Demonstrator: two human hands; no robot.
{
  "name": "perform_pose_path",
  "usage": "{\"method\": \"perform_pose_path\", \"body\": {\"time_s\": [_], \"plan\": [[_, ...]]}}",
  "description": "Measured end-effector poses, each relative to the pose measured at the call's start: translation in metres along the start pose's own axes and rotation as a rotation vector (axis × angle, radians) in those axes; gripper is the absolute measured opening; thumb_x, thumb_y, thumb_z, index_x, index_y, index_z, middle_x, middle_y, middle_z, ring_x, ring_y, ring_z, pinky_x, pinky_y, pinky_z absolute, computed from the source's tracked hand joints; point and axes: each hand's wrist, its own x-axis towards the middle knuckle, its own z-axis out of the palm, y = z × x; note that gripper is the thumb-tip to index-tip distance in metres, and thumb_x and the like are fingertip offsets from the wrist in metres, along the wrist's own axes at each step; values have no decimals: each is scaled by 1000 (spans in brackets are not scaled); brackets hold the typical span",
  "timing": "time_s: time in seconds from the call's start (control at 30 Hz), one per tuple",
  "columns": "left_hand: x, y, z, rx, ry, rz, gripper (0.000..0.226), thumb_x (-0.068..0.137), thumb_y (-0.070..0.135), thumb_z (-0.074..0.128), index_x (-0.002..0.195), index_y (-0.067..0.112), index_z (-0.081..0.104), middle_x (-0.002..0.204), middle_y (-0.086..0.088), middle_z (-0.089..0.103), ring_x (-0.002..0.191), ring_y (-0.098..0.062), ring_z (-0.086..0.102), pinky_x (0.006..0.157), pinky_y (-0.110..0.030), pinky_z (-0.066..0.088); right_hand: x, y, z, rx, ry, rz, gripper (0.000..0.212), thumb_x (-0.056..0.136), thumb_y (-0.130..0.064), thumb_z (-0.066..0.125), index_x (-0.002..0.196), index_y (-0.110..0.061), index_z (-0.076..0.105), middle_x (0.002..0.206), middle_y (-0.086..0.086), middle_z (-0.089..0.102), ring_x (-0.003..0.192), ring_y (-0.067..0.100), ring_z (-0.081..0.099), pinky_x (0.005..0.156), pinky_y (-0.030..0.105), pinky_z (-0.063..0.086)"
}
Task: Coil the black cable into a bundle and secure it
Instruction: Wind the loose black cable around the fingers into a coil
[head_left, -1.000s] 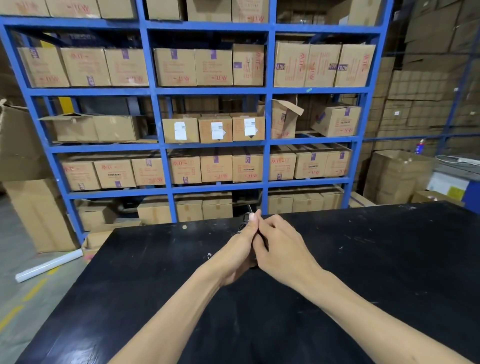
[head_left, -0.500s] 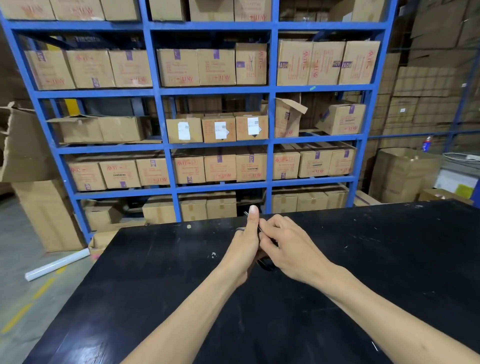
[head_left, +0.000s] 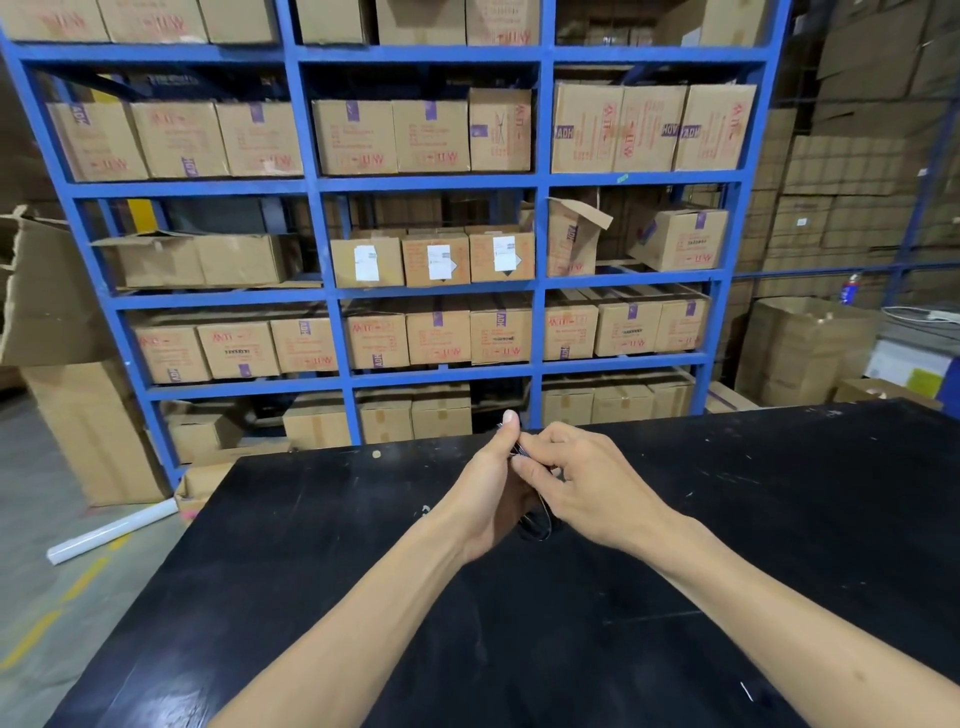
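We see little of the one black cable (head_left: 537, 522): both hands hide it, left hand (head_left: 491, 488) clenched around it, right hand (head_left: 587, 483) pinching at its 3 o'clock, above the black table (head_left: 311, 545).

Black desk (head_left: 675, 519) with pale scuffs; black cable (head_left: 537, 525). Blue shelf rack (head_left: 540, 239). Brown cartons (head_left: 431, 136) with red print, purple tape; three white labels. Grey floor (head_left: 31, 519) with yellow line, white tube (head_left: 111, 531).
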Motion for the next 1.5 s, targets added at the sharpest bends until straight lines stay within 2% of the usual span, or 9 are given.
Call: {"method": "perform_pose_path", "body": {"time_s": [0.17, 0.3, 0.4, 0.53, 0.87, 1.13, 1.23, 1.4, 1.5], "plan": [[-8, 4, 7, -165, -15, -39, 77, 95, 67, 41, 132, 3, 60, 123, -17, 71, 116, -26, 67, 104, -37, 50, 4, -1, 4, 107, 105, 114, 27, 102, -28, 57, 122, -24, 74, 91, -3, 67, 87, 12, 65, 80, 37, 57], [-29, 20, -1, 288, 47, 31, 61, 98, 55, 48, 115, 1, 70, 104, -18, 77, 100, -30, 74, 99, -49, 54, 6, 12, -13, 173, 131, 221, 29, 102, -28, 57, 126, -27, 73, 98, -3, 72, 97, 11, 66, 88, 30, 53], [-32, 24, -13, 767, 346, 453, 31, 96, 41, 61, 96, 14, 77, 80, -3, 78, 76, -16, 74, 81, -42, 61, 8, 22, -19, 272, 64, 279, 30, 102, -30, 58, 128, -25, 72, 106, -3, 74, 101, 15, 69, 94, 38, 56], [-5, 21, -37, 1420, 302, 1046, 52, 95, 37, 60, 144, 18, 54, 135, -7, 57, 123, -20, 55, 103, -32, 46, 15, 22, -17, 378, 28, 263, 29, 99, -31, 62, 124, -25, 74, 110, -6, 79, 107, 16, 73, 100, 45, 55], [30, -7, -27, 1536, 255, 994, 46, 86, -8, 60, 132, -6, 56, 106, -22, 66, 92, -36, 65, 79, -46, 59, 15, 24, -17, 391, -40, 329, 27, 105, -28, 52, 121, -26, 73, 102, 8, 78, 91, 11, 70, 87, 41, 62], [34, -14, -11, 1573, 175, 882, 38, 92, -2, 56, 130, -4, 58, 92, -19, 62, 80, -34, 59, 70, -44, 53, -5, 29, -9, -150, -181, 272, 61, 105, -33, 50, 158, -11, 30, 136, 7, 54, 119, 20, 55, 92, 28, 42], [35, -15, -11, 1616, 68, 850, 35, 100, 9, 50, 134, 1, 54, 100, -15, 61, 85, -28, 59, 75, -37, 51, -10, 42, -8, -300, -171, 236, 45, 108, -25, 41, 151, -12, 43, 126, 9, 62, 112, 24, 61, 89, 32, 47], [31, -19, -16, 1574, -40, 800, 35, 103, 13, 47, 136, 5, 54, 102, -11, 60, 83, -23, 60, 76, -34, 51, -20, 56, -9, 13, -132, 251, 41, 106, -10, 48, 145, -20, 55, 101, 0, 66, 77, 1, 53, 70, 10, 40], [24, -23, -1, 1208, 48, 614, 32, 103, 12, 47, 131, 13, 62, 89, -2, 63, 73, -12, 62, 72, -23, 51, -24, 71, -1, 364, 14, 338, 35, 106, -13, 49, 133, -26, 66, 80, -5, 64, 65, 11, 51, 63, 27, 45]]}}
